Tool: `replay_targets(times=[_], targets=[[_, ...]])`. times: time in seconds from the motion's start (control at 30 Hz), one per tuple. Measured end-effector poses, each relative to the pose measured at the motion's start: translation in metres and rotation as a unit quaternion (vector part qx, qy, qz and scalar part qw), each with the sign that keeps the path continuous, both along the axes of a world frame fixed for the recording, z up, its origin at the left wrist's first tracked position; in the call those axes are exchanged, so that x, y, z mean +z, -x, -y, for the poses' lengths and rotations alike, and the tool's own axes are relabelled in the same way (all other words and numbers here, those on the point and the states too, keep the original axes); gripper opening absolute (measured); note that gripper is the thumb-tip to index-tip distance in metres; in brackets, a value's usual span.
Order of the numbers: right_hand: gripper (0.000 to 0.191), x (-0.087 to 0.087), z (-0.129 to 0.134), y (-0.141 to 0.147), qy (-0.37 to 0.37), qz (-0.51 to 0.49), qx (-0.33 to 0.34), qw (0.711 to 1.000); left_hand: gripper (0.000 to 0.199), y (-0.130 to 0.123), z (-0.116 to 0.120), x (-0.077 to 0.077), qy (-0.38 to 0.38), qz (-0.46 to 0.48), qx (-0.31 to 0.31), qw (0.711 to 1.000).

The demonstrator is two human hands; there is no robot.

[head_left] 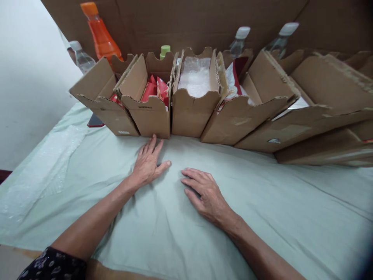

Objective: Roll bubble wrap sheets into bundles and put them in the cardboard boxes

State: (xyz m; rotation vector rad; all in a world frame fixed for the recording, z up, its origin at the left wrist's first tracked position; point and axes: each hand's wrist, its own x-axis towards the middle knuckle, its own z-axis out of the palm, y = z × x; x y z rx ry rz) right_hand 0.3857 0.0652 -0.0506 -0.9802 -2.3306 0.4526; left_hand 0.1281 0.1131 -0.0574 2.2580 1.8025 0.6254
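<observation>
My left hand point(148, 162) lies on the pale green cloth point(163, 225) with its fingers spread, the fingertips close to the foot of a cardboard box point(151, 120) that has red packets point(155, 89) inside. Nothing is in it. To its right, my right hand point(205, 192) rests over the cloth, fingers apart and holding nothing. In front of both hands stands a box point(192, 114) with bubble wrap point(196, 76) in it. The box point(244, 120) beside that one holds a red and white packet point(234, 79).
More open cardboard boxes point(291, 132) run to the right. Behind the row are an orange bottle point(101, 37) and clear bottles point(240, 41) with white caps. Bubble wrap point(43, 167) and a dark flat object point(95, 121) lie on the left.
</observation>
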Motion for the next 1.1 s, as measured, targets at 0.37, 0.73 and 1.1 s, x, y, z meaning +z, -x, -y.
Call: replay_targets(times=[0.37,0.73,1.1], targets=[[0.029,0.0,-0.001,0.0,0.013,-0.003,0.002,1.0,0.083,0.007,-0.004,-0.001,0.006,-0.015,-0.03,0.999],[0.03,0.0,-0.001,0.001,0.023,-0.008,0.002,1.0,0.084,0.002,-0.018,0.002,-0.007,-0.038,0.01,0.999],[0.026,-0.002,-0.004,-0.001,0.002,-0.019,0.003,1.0,0.075,0.038,0.005,0.052,-0.182,0.066,0.012,0.981]])
